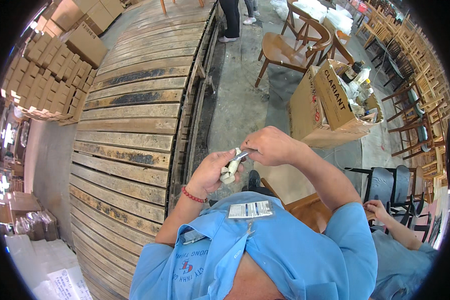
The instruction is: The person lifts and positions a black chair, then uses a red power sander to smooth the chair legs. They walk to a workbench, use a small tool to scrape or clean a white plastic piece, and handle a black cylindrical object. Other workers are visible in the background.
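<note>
In front of my chest, both hands are close together. My left hand [211, 172], with a red bead bracelet [194, 195] at its wrist, is closed around an off-white, crumpled strip-like piece [229, 171], whose folded end hangs below the fingers. My right hand [270, 145] is closed in a pinch on a thin grey metallic-looking piece [241, 155], which lies against the off-white one. Its exact kind is too small to tell. Under my right forearm is part of a brown wooden chair [305, 209].
A slatted wooden platform [127, 135] runs along my left. Ahead to the right stands an open cardboard box [305, 107] full of bottles and scraps, with a wooden chair [285, 50] behind it. A co-worker's arm [397, 227] is at the lower right. Stacked cartons [55, 65] stand far left.
</note>
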The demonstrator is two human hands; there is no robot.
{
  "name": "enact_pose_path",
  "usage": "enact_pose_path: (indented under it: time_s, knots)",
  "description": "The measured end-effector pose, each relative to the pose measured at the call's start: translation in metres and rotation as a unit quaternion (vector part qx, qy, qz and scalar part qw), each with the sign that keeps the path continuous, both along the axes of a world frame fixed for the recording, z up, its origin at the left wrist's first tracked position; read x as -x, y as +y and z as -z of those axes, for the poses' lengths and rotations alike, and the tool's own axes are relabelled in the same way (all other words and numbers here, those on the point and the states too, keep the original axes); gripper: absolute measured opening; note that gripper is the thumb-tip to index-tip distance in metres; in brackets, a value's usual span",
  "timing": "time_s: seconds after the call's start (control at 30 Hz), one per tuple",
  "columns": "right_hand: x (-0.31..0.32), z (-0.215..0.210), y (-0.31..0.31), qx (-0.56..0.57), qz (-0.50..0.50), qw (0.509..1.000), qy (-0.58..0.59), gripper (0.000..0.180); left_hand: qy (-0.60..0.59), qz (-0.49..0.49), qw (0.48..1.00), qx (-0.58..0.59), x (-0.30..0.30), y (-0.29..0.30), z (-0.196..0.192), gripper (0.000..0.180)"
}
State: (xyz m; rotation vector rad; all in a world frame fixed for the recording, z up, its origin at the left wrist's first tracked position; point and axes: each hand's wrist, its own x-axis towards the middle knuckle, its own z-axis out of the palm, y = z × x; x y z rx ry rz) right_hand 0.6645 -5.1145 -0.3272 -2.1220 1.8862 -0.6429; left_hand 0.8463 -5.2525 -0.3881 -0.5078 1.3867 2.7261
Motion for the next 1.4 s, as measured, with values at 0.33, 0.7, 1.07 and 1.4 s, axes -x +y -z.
enact_pose_path:
  time_s: [0.33, 0.7, 1.07, 1.4]
  knots:
    - [0.099, 0.027, -0.011, 0.077, 0.066, 0.989, -0.107, 0.022, -0.029, -0.027, 0.996, -0.075, 0.064, 0.002, -0.006, 0.038]
    - [0.106, 0.041, 0.001, -0.012, 0.202, 0.781, -0.591, 0.026, 0.083, -0.126, 0.988, 0.043, 0.110, -0.004, -0.020, 0.029]
    - [0.115, 0.047, 0.021, 0.022, 0.238, 0.821, -0.518, 0.034, 0.056, -0.011, 0.981, 0.183, 0.154, 0.007, -0.024, 0.014]
    - [0.136, 0.083, 0.045, 0.139, 0.309, 0.522, -0.783, 0.033, 0.094, -0.086, 0.991, 0.035, 0.159, -0.002, 0.008, 0.015]
